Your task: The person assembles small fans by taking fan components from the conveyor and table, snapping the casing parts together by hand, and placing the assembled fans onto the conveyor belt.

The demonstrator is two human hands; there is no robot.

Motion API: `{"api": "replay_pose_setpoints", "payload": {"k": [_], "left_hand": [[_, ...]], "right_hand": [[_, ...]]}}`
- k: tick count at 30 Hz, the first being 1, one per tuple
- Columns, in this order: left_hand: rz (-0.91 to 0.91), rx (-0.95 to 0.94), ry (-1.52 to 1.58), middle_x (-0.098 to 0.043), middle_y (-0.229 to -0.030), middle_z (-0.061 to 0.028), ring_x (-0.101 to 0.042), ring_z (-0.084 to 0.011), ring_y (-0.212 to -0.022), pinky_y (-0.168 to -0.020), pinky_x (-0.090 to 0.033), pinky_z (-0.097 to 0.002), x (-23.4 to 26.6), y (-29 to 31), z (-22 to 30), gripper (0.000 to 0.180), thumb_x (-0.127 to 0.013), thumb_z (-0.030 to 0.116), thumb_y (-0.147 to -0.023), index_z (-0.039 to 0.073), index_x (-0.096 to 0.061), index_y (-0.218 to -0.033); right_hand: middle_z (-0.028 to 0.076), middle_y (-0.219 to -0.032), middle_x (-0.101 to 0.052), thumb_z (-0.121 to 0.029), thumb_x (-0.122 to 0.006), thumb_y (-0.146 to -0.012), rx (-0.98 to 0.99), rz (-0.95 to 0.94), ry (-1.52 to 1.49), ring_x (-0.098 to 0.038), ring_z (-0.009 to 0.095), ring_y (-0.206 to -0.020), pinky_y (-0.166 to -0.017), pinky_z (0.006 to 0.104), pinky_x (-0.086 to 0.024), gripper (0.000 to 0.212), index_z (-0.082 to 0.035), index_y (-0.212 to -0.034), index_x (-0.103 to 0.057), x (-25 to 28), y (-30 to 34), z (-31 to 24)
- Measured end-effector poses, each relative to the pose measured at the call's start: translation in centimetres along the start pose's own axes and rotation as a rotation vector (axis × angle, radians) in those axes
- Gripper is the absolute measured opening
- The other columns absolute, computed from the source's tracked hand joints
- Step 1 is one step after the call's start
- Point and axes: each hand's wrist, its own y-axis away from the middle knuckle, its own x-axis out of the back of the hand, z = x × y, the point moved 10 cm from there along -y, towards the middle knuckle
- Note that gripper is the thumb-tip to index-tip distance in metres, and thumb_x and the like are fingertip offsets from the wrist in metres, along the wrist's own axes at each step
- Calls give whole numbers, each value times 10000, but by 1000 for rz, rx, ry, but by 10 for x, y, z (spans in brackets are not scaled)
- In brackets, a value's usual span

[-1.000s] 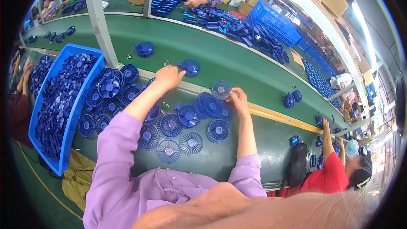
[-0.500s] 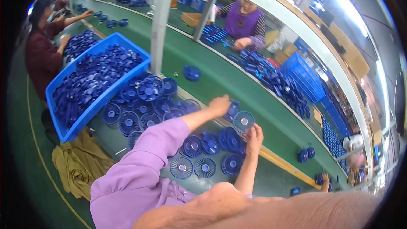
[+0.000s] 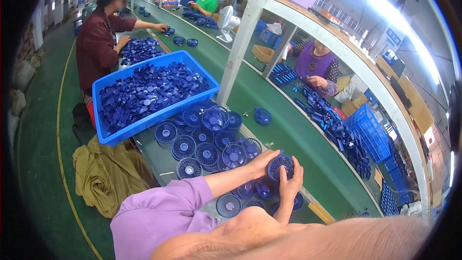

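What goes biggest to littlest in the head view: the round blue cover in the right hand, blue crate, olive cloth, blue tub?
1. Blue tub
2. Olive cloth
3. Blue crate
4. Round blue cover
The crate is farther away, so its real size is unsure.

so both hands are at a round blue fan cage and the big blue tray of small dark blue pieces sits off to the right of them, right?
The side is wrong: in the head view, the big blue tray of small dark blue pieces sits off to the left of both hands, which are at a round blue fan cage.
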Motion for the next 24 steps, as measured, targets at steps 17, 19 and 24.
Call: {"api": "replay_pose_setpoints", "payload": {"k": [17,19,24], "left_hand": [[123,-183,-43,-547,-1179,-37,-515,-116,-1101,-955,-410,-274,-12,45,23,353,-438,285,-1009,59,-492,-1275],[170,-295,-232,-549,-1174,-43,-516,-123,-1099,-949,-407,-276,-16,53,34,348,-436,289,-1010,51,-496,-1257],[321,-641,-812,-550,-1157,-126,-543,-224,-1093,-922,-419,-319,-41,88,62,363,-417,272,-1006,1,-464,-1243]], "right_hand": [[260,-1402,-368,-711,-495,-793,172,-179,-172,-370,406,-1298,-1074,443,-298,991,19,-1426,-276,-45,23,-16],[255,-1406,-368,-775,-432,-785,150,-164,-180,-358,387,-1316,-1079,436,-289,1046,27,-1431,-249,-52,27,-19],[208,-1424,-361,-770,-383,-817,40,-167,-525,-361,323,-1323,-1087,408,-276,1015,31,-1427,-251,-59,33,-17]]}}
